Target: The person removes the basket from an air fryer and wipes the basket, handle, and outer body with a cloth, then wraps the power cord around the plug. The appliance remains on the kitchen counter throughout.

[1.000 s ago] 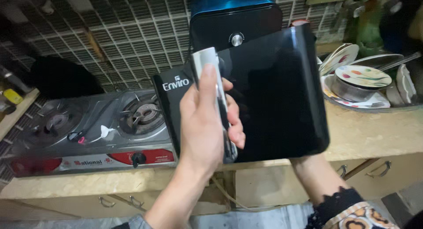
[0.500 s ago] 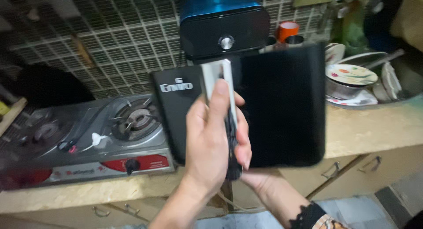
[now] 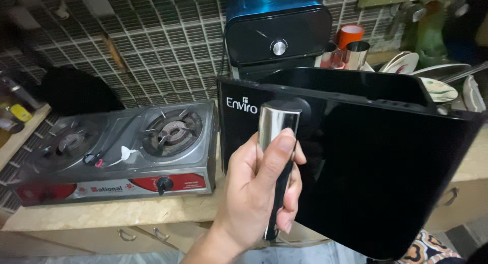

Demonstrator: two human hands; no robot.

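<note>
My left hand (image 3: 254, 193) is wrapped around the chrome and black handle (image 3: 274, 122) of a glossy black air fryer basket (image 3: 376, 157), thumb pressed on the handle's front. The basket is held in the air in front of the counter, tilted so its open top faces away and up. The blue and black air fryer body (image 3: 277, 33) stands behind it against the tiled wall. My right hand is hidden behind the basket; only a bit of patterned sleeve (image 3: 427, 246) shows at the bottom right.
A two-burner steel gas stove (image 3: 117, 147) sits on the wooden counter (image 3: 101, 213) to the left. Plates and bowls (image 3: 437, 86) are stacked at the far right, with steel cups (image 3: 356, 53) behind. Drawers with metal handles (image 3: 127, 235) lie below.
The basket has swung closer to me and to the right, tipping so its open top now shows. My right forearm, seen under it before, has dropped out of sight.
</note>
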